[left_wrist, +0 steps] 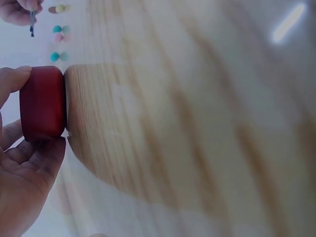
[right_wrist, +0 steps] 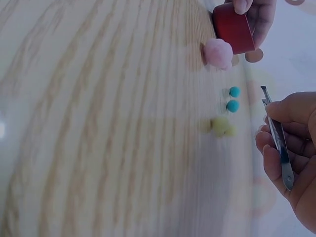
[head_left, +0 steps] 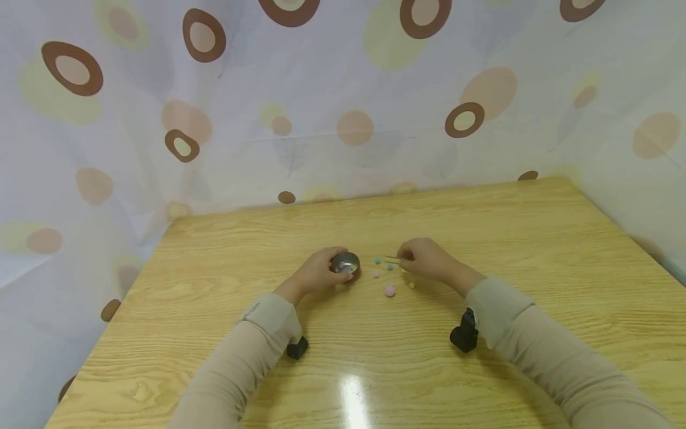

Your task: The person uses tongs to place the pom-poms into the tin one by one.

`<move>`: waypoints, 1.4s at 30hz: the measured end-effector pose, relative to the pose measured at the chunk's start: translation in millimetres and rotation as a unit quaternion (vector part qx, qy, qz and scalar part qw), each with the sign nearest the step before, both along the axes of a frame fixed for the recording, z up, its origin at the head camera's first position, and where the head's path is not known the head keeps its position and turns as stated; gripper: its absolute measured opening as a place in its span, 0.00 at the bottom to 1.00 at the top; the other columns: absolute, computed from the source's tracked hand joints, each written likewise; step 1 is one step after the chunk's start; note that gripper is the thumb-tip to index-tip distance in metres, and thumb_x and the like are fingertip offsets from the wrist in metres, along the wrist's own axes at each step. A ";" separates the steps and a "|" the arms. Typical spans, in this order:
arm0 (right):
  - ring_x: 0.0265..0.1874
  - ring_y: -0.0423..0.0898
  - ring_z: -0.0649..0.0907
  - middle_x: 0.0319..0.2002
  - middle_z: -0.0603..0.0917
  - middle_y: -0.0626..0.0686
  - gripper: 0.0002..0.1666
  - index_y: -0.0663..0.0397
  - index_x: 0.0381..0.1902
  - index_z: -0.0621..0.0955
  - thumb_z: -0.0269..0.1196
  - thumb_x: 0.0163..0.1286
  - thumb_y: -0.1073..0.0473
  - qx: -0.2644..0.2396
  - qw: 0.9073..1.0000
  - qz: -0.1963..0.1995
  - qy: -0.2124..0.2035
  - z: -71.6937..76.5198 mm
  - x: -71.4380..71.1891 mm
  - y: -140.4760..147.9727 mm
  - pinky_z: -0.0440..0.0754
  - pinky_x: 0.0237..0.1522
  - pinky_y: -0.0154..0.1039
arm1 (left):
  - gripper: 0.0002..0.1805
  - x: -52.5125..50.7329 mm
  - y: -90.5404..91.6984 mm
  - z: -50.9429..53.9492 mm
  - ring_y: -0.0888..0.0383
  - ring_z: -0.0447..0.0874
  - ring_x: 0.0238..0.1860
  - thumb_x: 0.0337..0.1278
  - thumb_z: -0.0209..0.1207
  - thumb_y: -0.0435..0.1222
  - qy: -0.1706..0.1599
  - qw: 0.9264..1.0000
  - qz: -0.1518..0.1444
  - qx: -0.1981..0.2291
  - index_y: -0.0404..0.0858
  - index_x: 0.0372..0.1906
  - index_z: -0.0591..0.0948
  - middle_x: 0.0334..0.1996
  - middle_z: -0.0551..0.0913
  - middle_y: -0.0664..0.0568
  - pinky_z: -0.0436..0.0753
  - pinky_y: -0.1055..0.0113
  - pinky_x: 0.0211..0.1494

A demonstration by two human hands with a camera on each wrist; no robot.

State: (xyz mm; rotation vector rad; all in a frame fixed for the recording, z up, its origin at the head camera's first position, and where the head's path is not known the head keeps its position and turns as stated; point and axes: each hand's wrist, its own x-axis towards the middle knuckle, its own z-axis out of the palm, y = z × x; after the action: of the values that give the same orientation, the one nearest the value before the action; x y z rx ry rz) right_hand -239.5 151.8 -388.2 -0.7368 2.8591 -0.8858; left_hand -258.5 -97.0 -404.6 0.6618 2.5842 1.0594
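My left hand (head_left: pixel 317 273) grips a small round bowl (head_left: pixel 352 258), metallic inside and red outside (left_wrist: pixel 43 102), standing on the table. The thumb and fingers lie around its wall. Tweezers (right_wrist: pixel 280 140) are held between the thumb and fingers of my right hand (head_left: pixel 429 260), their tips apart and pointing left toward the bowl, with nothing between them. Just left of and below the tips lie two small teal balls (head_left: pixel 377 261). A larger pink ball (head_left: pixel 390 291), a smaller pink one (head_left: pixel 376 274) and yellow balls (right_wrist: pixel 220 126) lie close by.
The wooden table (head_left: pixel 514 238) reaches back to a white patterned cloth (head_left: pixel 321 77) that hangs behind and at the sides. Black wrist cameras (head_left: pixel 464 337) sit under both sleeves, low over the table.
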 end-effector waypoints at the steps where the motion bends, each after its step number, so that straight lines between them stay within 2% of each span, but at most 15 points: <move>1: 0.30 0.47 0.78 0.29 0.80 0.53 0.06 0.64 0.32 0.79 0.57 0.57 0.67 -0.001 1.000 -0.001 0.000 -1.0 0.0 1.4 0.75 0.34 0.42 | 0.32 0.0 0.2 0.3 0.53 0.70 0.48 0.48 0.60 0.38 -0.001 1.000 0.000 0.000 0.34 0.59 0.63 0.53 0.68 0.45 0.72 0.63 0.48; 15: 0.33 0.49 0.77 0.31 0.80 0.55 0.06 0.63 0.32 0.79 0.57 0.57 0.66 0.008 1.000 -0.016 -0.011 -5.4 4.7 16.5 0.74 0.37 0.45 | 0.30 -1.9 1.3 1.9 0.56 0.72 0.46 0.47 0.61 0.38 -0.002 1.000 -0.006 0.001 0.37 0.57 0.66 0.48 0.71 0.48 0.72 0.64 0.46; 29: 0.24 0.43 0.74 0.27 0.79 0.51 0.04 0.62 0.30 0.79 0.58 0.56 0.67 0.018 0.999 -0.025 -0.032 -7.8 6.1 24.9 0.74 0.29 0.38 | 0.32 -2.1 0.8 3.8 0.54 0.70 0.48 0.47 0.61 0.38 -0.004 1.000 -0.003 -0.001 0.35 0.58 0.63 0.52 0.69 0.46 0.71 0.63 0.48; 42: 0.30 0.47 0.76 0.29 0.79 0.52 0.05 0.63 0.30 0.79 0.56 0.55 0.69 0.026 0.999 -0.015 -0.034 -10.6 7.0 24.0 0.74 0.34 0.43 | 0.30 -2.9 0.5 0.1 0.55 0.71 0.47 0.47 0.61 0.38 -0.002 1.000 -0.005 -0.003 0.36 0.57 0.65 0.50 0.71 0.48 0.71 0.63 0.48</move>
State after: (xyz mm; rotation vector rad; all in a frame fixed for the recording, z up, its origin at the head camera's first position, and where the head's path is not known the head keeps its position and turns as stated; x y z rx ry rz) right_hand -232.6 175.8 -398.8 -0.6483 2.8280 -0.8205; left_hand -261.3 -96.4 -404.5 0.6703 2.5779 1.0476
